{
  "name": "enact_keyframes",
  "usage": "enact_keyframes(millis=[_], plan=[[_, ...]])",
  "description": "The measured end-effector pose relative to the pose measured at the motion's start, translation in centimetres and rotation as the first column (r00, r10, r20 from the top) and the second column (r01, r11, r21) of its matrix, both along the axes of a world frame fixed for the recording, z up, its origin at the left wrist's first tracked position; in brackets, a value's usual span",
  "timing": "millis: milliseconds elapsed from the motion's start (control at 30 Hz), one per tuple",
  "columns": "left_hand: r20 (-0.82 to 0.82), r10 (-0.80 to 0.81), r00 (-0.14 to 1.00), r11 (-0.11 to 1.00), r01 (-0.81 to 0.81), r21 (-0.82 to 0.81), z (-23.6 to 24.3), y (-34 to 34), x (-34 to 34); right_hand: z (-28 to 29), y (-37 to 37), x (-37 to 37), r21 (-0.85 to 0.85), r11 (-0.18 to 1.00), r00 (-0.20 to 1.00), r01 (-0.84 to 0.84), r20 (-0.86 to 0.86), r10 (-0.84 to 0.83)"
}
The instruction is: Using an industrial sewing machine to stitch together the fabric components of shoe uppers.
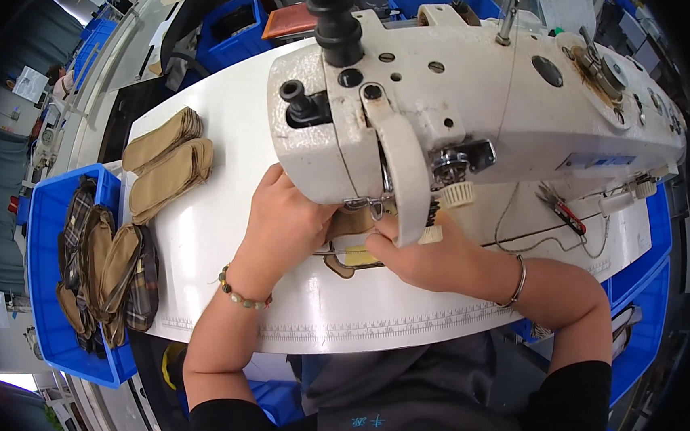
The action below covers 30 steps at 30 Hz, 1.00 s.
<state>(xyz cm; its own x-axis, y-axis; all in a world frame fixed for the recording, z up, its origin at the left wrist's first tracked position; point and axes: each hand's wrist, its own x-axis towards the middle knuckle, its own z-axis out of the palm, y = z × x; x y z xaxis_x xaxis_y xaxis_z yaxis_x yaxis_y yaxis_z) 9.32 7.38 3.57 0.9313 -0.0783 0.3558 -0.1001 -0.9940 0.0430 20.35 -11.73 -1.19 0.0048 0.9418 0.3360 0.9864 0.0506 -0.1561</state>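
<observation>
Where the glossy white tabletop (203, 263) curves toward the person, a finely graduated printed measuring scale (418, 323) runs on the near side of both hands. Just beyond it, a dark-edged tan fabric end (338, 267) and a small yellow patch (361, 255) show between the hands. The left hand (290, 220) has its fingers curled inward; the fingertips are hidden, so its grip cannot be determined. The right hand (420, 258) has bent fingers, partly covered by a curved white lever (406, 166); its grip likewise cannot be determined. A tan fabric piece (351, 221) lies between both hands, beneath the white metal sewing machine head (415, 72). To the right of the right hand lie metal snips with red-and-black handles (565, 210), beside a thin grey cord (502, 231). Left of and beyond the left hand rest two stacks of tan fabric pieces (170, 180). Farther left, a blue plastic bin (108, 187) holds tan and plaid fabric pieces (106, 271). Well beyond both hands sits an orange-red tray (297, 19).
</observation>
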Motion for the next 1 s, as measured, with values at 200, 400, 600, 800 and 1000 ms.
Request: enact_keyframes(millis=[200,400,600,800,1000], plan=[[0.053,-0.066,0.996,0.995,0.070,-0.075,-1.1,-1.1,-0.2,-0.3,0.7,0.3,0.449,0.890,0.994,-0.072,0.104,0.028],[0.078,-0.198,0.977,0.980,0.198,0.009,-3.3,-0.9,-0.1,0.2,0.5,0.3,0.496,0.857,0.981,-0.142,0.189,0.053],[-0.037,-0.115,0.993,0.986,0.110,-0.128,-1.7,-1.2,-0.2,-0.9,-0.3,-0.8,0.389,0.919,0.983,-0.070,0.185,-0.003],[-0.054,-0.058,0.997,0.965,0.042,-0.259,-1.5,-0.9,-0.4,-1.0,-0.4,-1.6,0.096,0.995,1.000,0.013,-0.002,-0.013],[-0.086,-0.067,0.994,0.988,0.054,-0.147,-1.1,-2.0,-0.2,-1.1,-0.6,-1.8,0.091,0.996,1.000,-0.009,-0.028,0.012]])
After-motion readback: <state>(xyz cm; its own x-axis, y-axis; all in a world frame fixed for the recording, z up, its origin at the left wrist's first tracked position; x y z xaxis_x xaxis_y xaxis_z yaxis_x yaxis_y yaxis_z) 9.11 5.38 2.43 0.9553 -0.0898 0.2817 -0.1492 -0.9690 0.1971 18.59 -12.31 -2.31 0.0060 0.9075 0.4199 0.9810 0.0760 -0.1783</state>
